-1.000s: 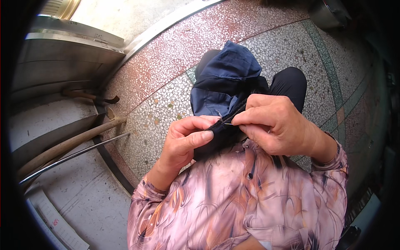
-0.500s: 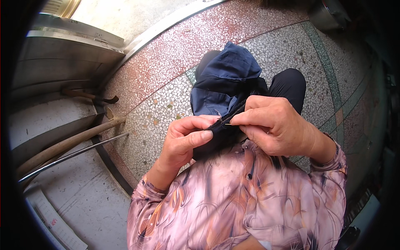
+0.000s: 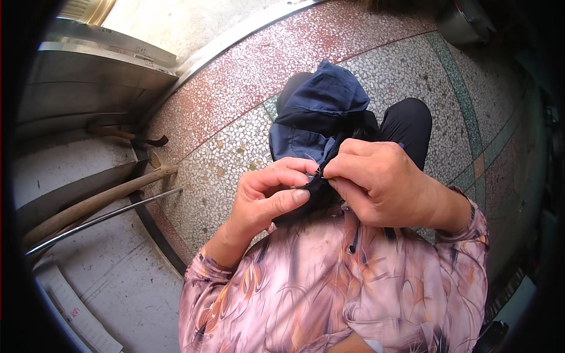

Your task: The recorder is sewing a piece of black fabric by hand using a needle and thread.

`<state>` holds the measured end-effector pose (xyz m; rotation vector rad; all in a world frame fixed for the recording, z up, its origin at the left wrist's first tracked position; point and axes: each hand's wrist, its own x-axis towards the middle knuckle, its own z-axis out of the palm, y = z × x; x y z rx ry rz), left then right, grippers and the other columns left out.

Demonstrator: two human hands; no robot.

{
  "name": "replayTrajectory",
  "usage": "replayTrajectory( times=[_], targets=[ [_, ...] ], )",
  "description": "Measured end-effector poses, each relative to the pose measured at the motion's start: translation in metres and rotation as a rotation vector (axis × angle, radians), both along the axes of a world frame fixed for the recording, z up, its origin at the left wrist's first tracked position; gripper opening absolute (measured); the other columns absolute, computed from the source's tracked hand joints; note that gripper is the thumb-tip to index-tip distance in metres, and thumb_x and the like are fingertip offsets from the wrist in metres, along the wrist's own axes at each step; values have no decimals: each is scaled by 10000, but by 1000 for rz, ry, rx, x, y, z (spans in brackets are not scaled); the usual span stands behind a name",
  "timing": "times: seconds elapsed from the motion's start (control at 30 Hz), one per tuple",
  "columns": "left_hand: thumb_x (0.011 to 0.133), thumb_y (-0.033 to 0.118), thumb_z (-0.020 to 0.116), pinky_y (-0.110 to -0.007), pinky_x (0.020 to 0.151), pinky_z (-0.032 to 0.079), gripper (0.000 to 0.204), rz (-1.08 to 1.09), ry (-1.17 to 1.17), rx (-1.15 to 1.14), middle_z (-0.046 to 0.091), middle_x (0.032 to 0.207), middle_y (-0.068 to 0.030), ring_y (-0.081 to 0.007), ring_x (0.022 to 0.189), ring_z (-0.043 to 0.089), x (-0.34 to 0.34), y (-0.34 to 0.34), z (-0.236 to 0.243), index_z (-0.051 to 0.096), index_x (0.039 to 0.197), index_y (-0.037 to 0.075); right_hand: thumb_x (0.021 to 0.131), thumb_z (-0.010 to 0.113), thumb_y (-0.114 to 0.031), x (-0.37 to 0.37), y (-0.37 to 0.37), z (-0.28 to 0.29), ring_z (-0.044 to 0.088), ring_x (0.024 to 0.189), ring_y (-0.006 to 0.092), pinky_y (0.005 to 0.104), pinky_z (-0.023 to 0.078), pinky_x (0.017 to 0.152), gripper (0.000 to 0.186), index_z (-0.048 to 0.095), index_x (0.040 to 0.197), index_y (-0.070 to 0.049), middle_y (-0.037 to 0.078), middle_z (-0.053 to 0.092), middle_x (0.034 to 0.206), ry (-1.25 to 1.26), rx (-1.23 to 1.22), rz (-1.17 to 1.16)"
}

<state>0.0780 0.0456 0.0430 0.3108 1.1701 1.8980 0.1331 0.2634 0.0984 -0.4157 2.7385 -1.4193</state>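
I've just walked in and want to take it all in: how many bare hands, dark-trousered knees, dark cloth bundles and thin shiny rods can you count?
Hands: 2, left hand and right hand
Knees: 2, left knee (partly covered) and right knee
Cloth: 1, dark cloth bundle
Rods: 1, thin metal rod
Total: 6

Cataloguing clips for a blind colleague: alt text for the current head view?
A person's left hand pinches dark fabric; the right hand is pinched shut at its edge. Beyond lies speckled floor; a wooden pole and metal rod are at left.
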Motion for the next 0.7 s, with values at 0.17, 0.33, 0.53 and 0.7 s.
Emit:
replayTrajectory(
  times=[0.17, 0.33, 0.53, 0.7],
  targets=[
    [821, -10, 656, -280, 902, 416, 147, -19, -19, -14, 602, 1146, -155, -182, 1064, 555, -4, 0, 0, 666, 966, -29, 754, 607, -5, -10, 10, -7, 599, 656, 293, 354, 474, 579, 46, 618, 790, -32, 108, 573, 721, -31, -137, 69],
    [834, 21, 655, -296, 930, 422, 162, -38, -64, -10, 612, 1136, -140, -174, 1051, 565, -6, 3, 2, 665, 982, -42, 759, 659, 49, -18, 24, -16, 573, 675, 155, 265, 424, 594, 98, 668, 843, -1, 58, 585, 735, -243, -360, 154],
    [842, 23, 648, -303, 943, 426, 156, -21, -90, -42, 623, 1115, -125, -165, 1045, 569, -7, 6, 4, 665, 984, -39, 803, 660, -21, -20, 29, -28, 565, 705, 78, 223, 435, 643, 56, 676, 850, 5, 21, 618, 758, -454, -575, 116],
    [846, 27, 647, -287, 930, 436, 172, -26, -140, -49, 633, 1085, -96, -145, 1024, 575, -6, 7, 4, 657, 1007, -32, 813, 657, -36, -20, 32, -33, 562, 713, 69, 213, 432, 640, 81, 683, 868, 17, 22, 629, 766, -534, -628, 142]
  ],
)
